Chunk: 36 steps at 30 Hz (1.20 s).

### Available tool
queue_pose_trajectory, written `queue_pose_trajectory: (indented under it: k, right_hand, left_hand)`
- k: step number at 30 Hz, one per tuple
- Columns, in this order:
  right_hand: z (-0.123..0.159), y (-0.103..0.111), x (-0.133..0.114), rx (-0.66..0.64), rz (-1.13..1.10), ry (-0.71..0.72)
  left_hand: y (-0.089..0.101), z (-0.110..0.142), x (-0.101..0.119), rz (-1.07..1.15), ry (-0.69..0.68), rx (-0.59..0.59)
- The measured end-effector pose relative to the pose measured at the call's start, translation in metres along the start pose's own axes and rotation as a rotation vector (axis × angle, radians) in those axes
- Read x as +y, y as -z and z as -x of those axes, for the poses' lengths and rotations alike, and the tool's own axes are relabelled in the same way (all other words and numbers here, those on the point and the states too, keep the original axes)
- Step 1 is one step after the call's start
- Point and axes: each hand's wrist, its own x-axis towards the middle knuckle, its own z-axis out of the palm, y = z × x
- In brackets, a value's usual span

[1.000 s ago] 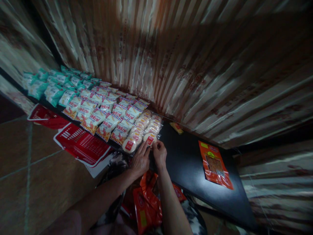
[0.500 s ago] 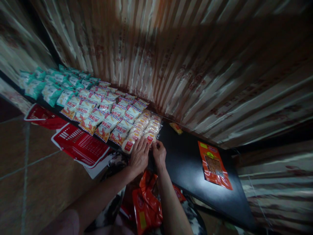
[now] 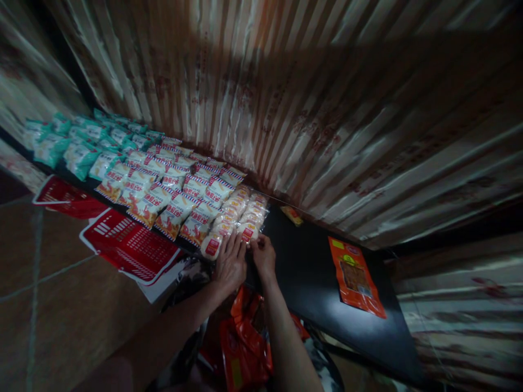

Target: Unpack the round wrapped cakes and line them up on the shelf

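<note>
Both hands meet at the near end of two rows of clear packets holding pale round cakes with red labels (image 3: 241, 209) on a black shelf (image 3: 310, 272). My left hand (image 3: 229, 262) lies on the front packets with its fingers stretched forward. Beside it, my right hand (image 3: 262, 256) pinches the edge of the nearest cake packet (image 3: 247, 233).
Left of the cakes lie rows of red-and-white snack bags (image 3: 163, 188), then teal bags (image 3: 77, 144). An orange packet (image 3: 354, 276) and a small yellow packet (image 3: 293, 215) lie on the shelf to the right. Red baskets (image 3: 126, 247) stand below, orange bags (image 3: 245, 343) in my lap.
Both hands have slid slightly up onto the front cake packets; the view has shifted a little to the right.
</note>
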Motion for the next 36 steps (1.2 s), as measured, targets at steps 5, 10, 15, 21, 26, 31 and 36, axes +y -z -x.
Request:
queue_pose_trajectory:
  k: [5,10,15,21,26,31,36]
  right_hand:
    - [0.004,-0.003,0.001,0.082,0.129,0.105]
    - [0.009,-0.003,-0.002,0.055,0.186,0.14]
    - [0.012,-0.003,-0.001,0.097,0.192,0.166]
    - [0.01,-0.004,0.004,0.117,0.177,0.144]
    - [0.01,-0.005,0.002,0.112,0.174,0.119]
    - [0.01,-0.005,0.002,0.13,0.159,0.13]
    - [0.009,-0.006,0.004,0.117,0.13,0.127]
  left_hand:
    - [-0.002,0.0,0.0,0.013,-0.003,0.012]
    - [-0.002,0.0,0.0,0.034,0.003,0.035]
    - [0.0,0.0,0.001,0.042,-0.001,0.059]
    - [-0.001,0.003,0.002,0.0,-0.038,0.137]
    - [0.009,0.013,0.003,-0.001,-0.057,0.138]
    - [0.027,0.032,0.003,0.023,0.03,0.067]
    - [0.03,0.049,-0.002,0.046,0.089,-0.043]
